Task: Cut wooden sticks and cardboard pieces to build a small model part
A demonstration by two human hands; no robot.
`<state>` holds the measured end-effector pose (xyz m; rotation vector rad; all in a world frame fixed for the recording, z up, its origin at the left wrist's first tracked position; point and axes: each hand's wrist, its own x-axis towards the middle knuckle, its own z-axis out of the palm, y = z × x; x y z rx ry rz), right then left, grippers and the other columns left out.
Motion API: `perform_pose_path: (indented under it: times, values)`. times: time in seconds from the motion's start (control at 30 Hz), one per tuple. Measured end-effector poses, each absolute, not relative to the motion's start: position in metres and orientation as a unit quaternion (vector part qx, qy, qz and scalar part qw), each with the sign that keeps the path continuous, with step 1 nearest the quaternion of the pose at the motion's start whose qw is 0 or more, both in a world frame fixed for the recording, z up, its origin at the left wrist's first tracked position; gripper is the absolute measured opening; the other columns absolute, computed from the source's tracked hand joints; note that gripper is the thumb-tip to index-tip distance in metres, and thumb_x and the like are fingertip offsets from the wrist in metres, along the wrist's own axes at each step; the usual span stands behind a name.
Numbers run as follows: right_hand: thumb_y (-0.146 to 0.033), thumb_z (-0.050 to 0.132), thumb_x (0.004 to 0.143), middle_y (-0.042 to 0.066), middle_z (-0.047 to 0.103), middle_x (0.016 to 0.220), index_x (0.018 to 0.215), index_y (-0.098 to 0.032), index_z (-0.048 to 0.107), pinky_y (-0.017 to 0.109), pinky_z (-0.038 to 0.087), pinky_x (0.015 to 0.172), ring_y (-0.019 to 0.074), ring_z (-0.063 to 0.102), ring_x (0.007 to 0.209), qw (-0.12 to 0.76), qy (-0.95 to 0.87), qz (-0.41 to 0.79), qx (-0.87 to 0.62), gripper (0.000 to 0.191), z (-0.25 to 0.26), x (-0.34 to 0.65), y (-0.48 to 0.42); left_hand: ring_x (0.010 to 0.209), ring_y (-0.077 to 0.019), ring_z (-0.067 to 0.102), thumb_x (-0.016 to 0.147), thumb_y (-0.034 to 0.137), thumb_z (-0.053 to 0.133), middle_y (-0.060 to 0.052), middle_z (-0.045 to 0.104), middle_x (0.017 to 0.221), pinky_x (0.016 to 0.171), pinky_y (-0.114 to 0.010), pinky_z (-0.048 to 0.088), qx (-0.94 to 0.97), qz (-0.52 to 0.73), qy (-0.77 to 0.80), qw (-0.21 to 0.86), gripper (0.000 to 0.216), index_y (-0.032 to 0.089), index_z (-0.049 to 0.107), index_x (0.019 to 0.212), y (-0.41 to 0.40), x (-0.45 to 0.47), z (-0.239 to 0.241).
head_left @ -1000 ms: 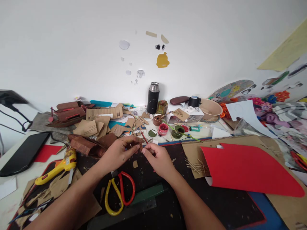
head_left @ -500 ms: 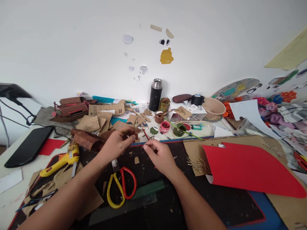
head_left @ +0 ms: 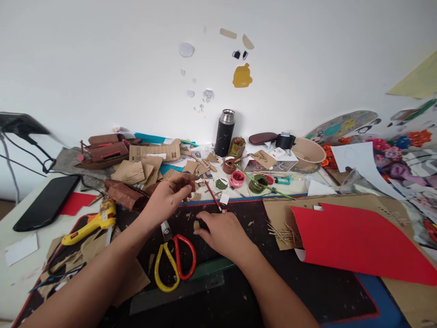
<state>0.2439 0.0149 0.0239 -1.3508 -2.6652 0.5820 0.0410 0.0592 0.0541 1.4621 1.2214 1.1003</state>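
Note:
My left hand point(head_left: 170, 198) is raised over the back edge of the dark mat point(head_left: 246, 291), its fingers curled together. Something brown and small shows at its fingertips, too unclear to name. Lower and to the right, my right hand point(head_left: 223, 232) is palm down close to the mat, thumb and forefinger apart around a small cardboard scrap point(head_left: 196, 225). Whether it touches the scrap I cannot tell. Scissors point(head_left: 175, 257) with one yellow and one red handle lie between my forearms. Just beyond my right hand rests a red paintbrush point(head_left: 213, 196).
A yellow glue gun point(head_left: 90, 223) lies left among cardboard scraps. Paint pots, such as a pink one point(head_left: 237, 178) and a green one point(head_left: 257, 183), stand behind the mat near a black flask point(head_left: 225, 134). Red sheet point(head_left: 358, 246) and thin sticks point(head_left: 283, 233) occupy the right.
My right hand has come down and slightly left to the cardboard scrap, its thumb and forefinger parting. My left hand keeps nearly the same place. The view has shifted slightly.

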Motion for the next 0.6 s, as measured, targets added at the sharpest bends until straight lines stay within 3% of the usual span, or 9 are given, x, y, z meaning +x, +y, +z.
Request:
perform_pose_path:
  times: [0.23,0.6]
  values:
    - [-0.034,0.064,0.104,0.005,0.083,0.108,0.119,-0.023,0.068,0.032,0.050,0.079,0.0257,0.079,0.098,0.039,-0.863,0.203,-0.461,0.019,0.024,0.237,0.014,0.069,-0.0146,0.059,0.083,0.039,0.072,0.000,0.066,0.082,0.066,-0.028,0.050,0.564,0.470,0.495,0.465,0.023,0.019,0.065,0.091,0.060,0.039,0.058]
    - [-0.038,0.057,0.107,0.008,0.083,0.110,0.128,-0.024,0.068,0.033,0.048,0.078,0.0266,0.079,0.095,0.034,-0.844,0.167,-0.509,0.027,0.030,0.224,0.024,0.063,-0.0118,0.055,0.084,0.029,0.069,0.001,0.064,0.082,0.059,-0.025,0.046,0.485,0.560,0.463,0.487,0.012,0.020,0.066,0.091,0.069,0.022,0.054]
